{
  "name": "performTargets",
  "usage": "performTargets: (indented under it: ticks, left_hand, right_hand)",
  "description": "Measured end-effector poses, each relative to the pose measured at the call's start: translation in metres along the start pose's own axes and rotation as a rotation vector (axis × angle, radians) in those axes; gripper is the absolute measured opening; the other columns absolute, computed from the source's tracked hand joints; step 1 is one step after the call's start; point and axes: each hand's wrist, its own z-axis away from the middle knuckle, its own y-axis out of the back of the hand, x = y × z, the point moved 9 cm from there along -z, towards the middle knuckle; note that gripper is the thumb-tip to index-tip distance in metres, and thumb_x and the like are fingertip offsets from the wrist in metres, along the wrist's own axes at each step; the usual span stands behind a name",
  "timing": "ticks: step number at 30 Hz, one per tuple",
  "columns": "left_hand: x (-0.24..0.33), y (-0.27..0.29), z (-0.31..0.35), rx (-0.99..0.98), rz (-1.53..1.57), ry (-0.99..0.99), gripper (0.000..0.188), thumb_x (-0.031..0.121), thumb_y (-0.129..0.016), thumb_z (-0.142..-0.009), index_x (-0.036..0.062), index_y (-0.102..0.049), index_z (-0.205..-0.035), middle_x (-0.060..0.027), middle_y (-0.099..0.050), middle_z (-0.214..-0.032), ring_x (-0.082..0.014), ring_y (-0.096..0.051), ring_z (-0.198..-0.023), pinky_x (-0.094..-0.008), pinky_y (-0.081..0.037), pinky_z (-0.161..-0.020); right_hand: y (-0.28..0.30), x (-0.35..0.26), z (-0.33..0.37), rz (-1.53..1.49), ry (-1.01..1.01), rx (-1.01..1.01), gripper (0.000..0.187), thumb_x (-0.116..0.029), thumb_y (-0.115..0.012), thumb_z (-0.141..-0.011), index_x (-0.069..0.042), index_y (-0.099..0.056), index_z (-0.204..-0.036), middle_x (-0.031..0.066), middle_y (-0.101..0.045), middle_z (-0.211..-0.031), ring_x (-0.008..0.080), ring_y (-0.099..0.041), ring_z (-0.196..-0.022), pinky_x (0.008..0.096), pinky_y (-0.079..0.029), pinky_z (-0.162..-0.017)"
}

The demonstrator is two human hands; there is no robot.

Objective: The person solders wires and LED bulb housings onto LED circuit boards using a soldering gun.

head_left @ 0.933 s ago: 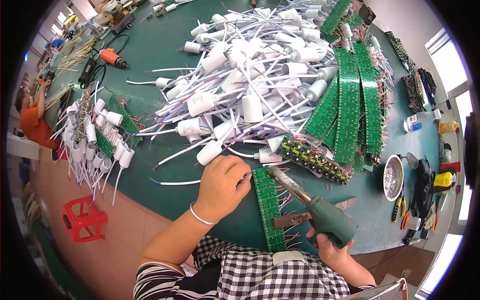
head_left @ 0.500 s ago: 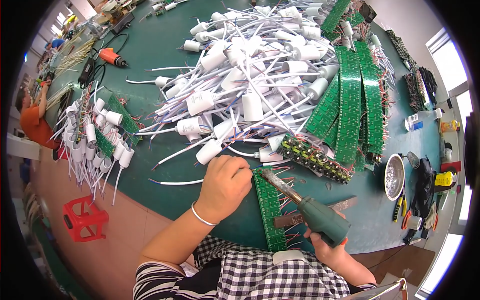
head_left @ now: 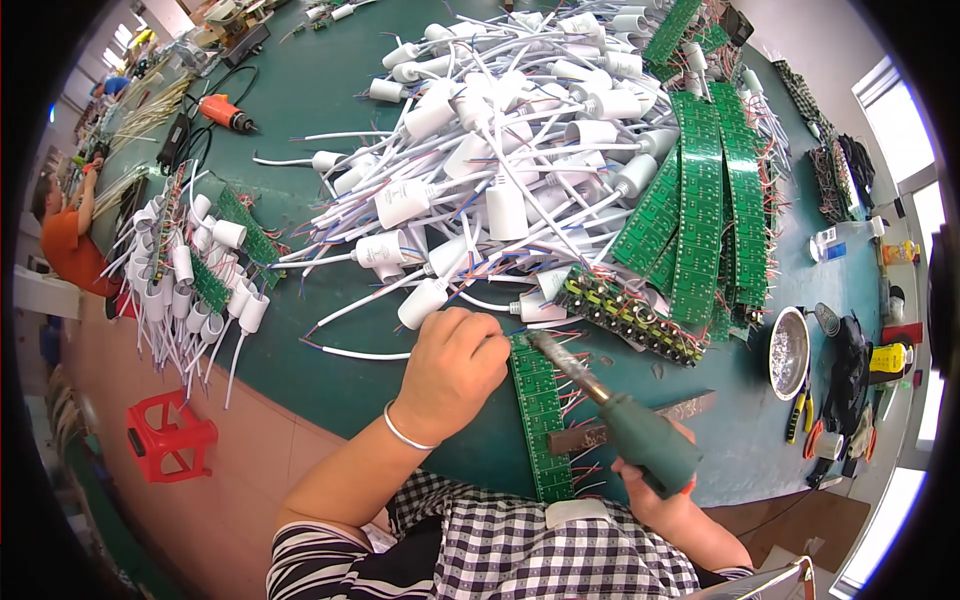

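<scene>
A strip of green circuit boards (head_left: 540, 420) lies before me on the table, with thin red and white wires along its right side. My left hand (head_left: 455, 365) is closed in a pinch at the strip's far end. A white cable (head_left: 365, 354) runs in behind its fingers, and the exact grip is hidden. My right hand (head_left: 655, 490) is wrapped round the dark green handle of a soldering iron (head_left: 645, 440). The iron's metal tip points at the strip's far end, close to my left fingertips. A white cylindrical housing (head_left: 423, 303) lies just beyond my left hand.
A brown bar (head_left: 600, 430) lies across the strip. Beyond is a big heap of white housings with cables (head_left: 500, 150), with more board strips (head_left: 697, 220) to its right. A metal bowl (head_left: 789, 350) and cutters (head_left: 797, 415) are at right, an orange power tool (head_left: 225, 113) at far left.
My left hand has shifted slightly right, and the white cable's free end has moved nearer the heap. The soldering iron's tip has drawn slightly right.
</scene>
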Motion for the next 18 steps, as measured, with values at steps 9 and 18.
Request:
performTargets:
  ticks: [9, 18]
  left_hand:
    - [0.001, 0.003, 0.002, 0.040, 0.006, -0.008, 0.014, 0.006, -0.065, -0.066, 0.0082, -0.053, -0.073, -0.0032, -0.052, -0.081, -0.0222, -0.051, -0.078, -0.0359, -0.041, -0.071]
    - [0.008, 0.032, -0.007, 0.053, -0.086, 0.021, 0.021, 0.014, -0.070, -0.068, 0.0088, -0.058, -0.084, -0.0044, -0.055, -0.093, -0.0242, -0.053, -0.090, -0.0392, -0.041, -0.079]
  right_hand:
    - [0.015, -0.011, -0.001, -0.370, -0.011, 0.160, 0.034, -0.024, -0.059, -0.088, 0.002, -0.058, -0.111, 0.0066, -0.063, -0.076, 0.0171, -0.061, -0.066, 0.0314, -0.048, -0.072]
    - [0.019, 0.004, 0.012, -0.271, 0.150, 0.124, 0.051, -0.033, -0.057, -0.092, 0.003, -0.046, -0.126, 0.0141, -0.060, -0.113, 0.0150, -0.060, -0.065, 0.0277, -0.050, -0.055]
